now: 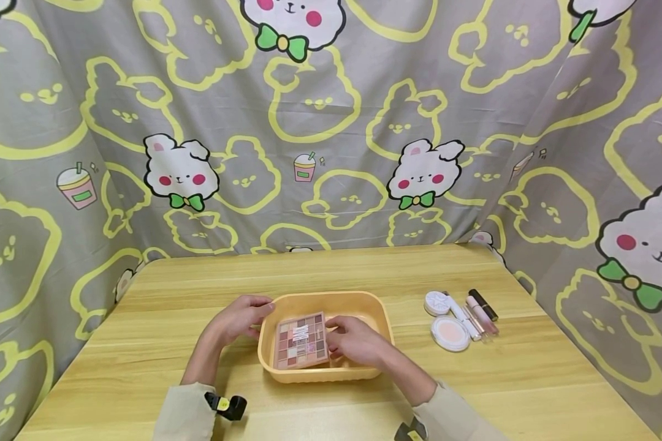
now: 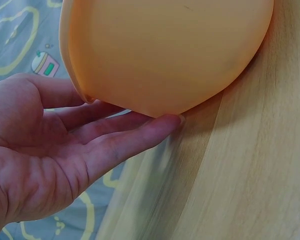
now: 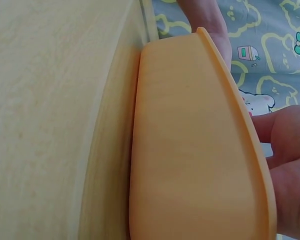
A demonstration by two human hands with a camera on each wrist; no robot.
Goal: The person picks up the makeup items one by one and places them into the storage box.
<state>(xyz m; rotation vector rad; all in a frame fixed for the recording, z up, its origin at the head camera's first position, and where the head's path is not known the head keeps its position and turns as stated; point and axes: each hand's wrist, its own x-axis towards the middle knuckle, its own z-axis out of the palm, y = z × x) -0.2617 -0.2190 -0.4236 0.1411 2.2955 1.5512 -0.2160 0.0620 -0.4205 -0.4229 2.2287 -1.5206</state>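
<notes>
Inside the orange bin (image 1: 331, 375) sits the makeup palette (image 1: 300, 341), with my right hand (image 1: 358, 343) at its right edge, fingers curled; whether they grasp it, I cannot tell. My left hand (image 1: 244, 320) grips the bin's left rim. Small cosmetics (image 1: 450, 334) lie right of the bin.

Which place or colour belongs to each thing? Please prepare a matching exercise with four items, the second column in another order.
1. Eyeshadow palette
2. Plastic tray
3. Star-patterned round case
4. Left grip

A. White, to the tray's right
B. At the tray's left end
C. Inside the tray
D. Light orange, on the table

Pairs: 1-C, 2-D, 3-A, 4-B
</notes>
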